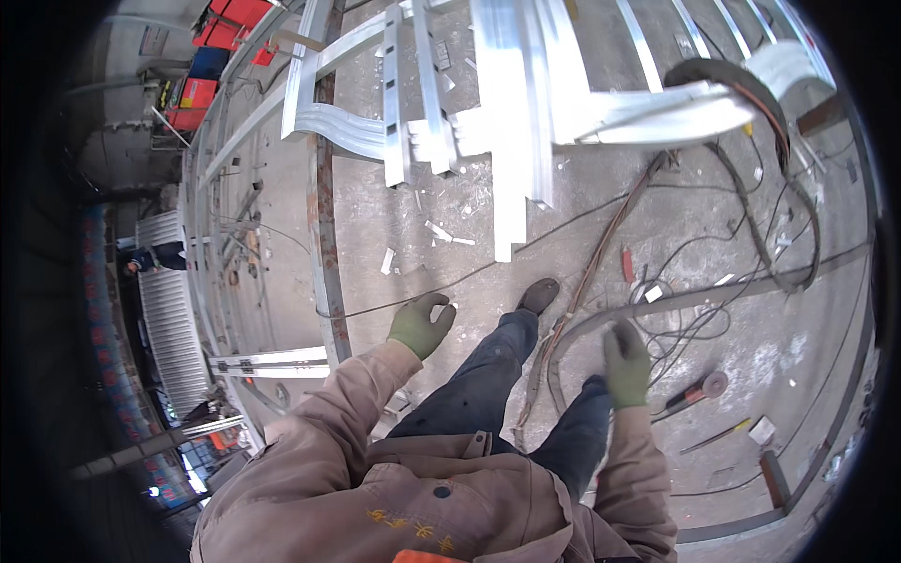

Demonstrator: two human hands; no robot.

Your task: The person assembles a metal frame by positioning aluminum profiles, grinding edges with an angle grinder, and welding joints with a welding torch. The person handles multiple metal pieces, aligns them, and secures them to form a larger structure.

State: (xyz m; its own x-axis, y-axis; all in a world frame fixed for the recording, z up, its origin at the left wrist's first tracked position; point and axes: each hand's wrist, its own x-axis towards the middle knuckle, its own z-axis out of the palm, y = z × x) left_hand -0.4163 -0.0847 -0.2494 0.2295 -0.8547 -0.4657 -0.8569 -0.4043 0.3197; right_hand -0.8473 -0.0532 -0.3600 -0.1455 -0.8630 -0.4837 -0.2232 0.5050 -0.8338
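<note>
My left hand [420,326], in a green glove with dark fingertips, is held out over the concrete floor with its fingers curled toward the thumb. A small white piece [455,305] shows at its fingertips; I cannot make out its kind. Beside my right leg hangs my right hand [627,364], gloved the same way, its fingers loosely stretched and nothing seen in it. Ahead stands a frame of silvery metal profiles [507,122], with curved rails [671,117] across it. Both hands are apart from the frame.
Hoses and cables [605,239] run over the floor at my right, near an angle grinder [696,389]. A rusty steel beam [324,216] lies at the left. White scraps [449,235] litter the ground ahead. Another person [150,258] is far left; red boxes [195,98] stand at upper left.
</note>
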